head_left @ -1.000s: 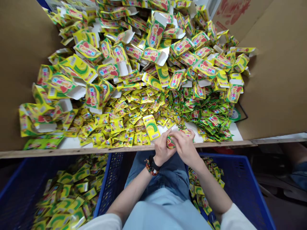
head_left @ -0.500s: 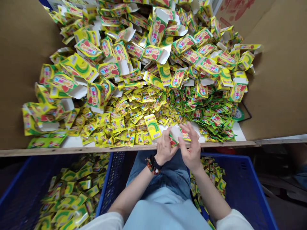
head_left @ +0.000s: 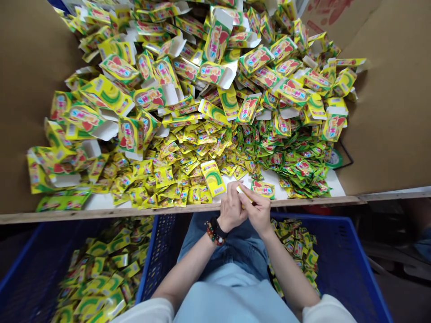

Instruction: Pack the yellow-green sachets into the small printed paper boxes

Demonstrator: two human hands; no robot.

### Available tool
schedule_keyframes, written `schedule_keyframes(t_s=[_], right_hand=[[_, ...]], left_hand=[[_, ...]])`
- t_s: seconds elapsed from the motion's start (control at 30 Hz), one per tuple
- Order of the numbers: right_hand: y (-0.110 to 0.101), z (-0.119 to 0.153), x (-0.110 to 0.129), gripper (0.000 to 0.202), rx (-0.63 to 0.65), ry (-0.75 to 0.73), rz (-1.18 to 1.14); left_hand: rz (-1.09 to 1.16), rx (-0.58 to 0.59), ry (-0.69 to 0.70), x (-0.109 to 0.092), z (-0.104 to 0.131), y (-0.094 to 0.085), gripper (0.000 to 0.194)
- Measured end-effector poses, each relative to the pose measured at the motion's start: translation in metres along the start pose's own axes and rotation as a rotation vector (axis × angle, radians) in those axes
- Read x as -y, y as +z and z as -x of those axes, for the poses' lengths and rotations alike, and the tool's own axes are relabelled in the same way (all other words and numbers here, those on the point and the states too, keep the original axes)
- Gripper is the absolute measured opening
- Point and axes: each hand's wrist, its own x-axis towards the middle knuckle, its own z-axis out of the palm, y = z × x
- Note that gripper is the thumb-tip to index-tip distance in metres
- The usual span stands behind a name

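My left hand [head_left: 231, 207], with dark and beaded bracelets at the wrist, is closed around a small candy box [head_left: 239, 189]. My right hand [head_left: 258, 212] pinches the same box at its white end flap, and most of the box is hidden by my fingers. Just beyond my right fingers a small yellow-green carton [head_left: 263, 189] lies on the white surface. A yellow carton [head_left: 213, 178] with a barcode rests to the upper left of my left hand. Yellow candy sachets [head_left: 164, 175] lie left of my hands, green sachets [head_left: 303, 166] to the right.
A heap of yellow-green open-flapped cartons [head_left: 215, 72] fills the back. Cardboard walls [head_left: 390, 107] stand at both sides, and a wooden edge [head_left: 303, 202] runs along the front. Below are blue crates [head_left: 350, 260] holding filled-looking cartons [head_left: 107, 273].
My right hand has closed in from spread fingers to a pinch at the box's flap. The box has tilted down between my hands, and the carton behind them shows more.
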Motion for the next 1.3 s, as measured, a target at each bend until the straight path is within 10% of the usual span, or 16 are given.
schedule_keyframes(t_s=[0.97, 1.13, 1.3], right_hand=[[-0.004, -0.001, 0.0, 0.042, 0.216, -0.355, 0.294], [-0.07, 0.028, 0.011, 0.036, 0.026, -0.206, 0.498], [-0.137, 0.029, -0.009, 0.031, -0.088, 0.0, 0.966]], left_hand=[[0.082, -0.036, -0.013, 0.008, 0.007, 0.002, 0.044], [0.077, 0.245, 0.076, -0.002, -0.002, -0.022, 0.073], [-0.14, 0.238, -0.079, 0.0, -0.026, -0.029, 0.02]])
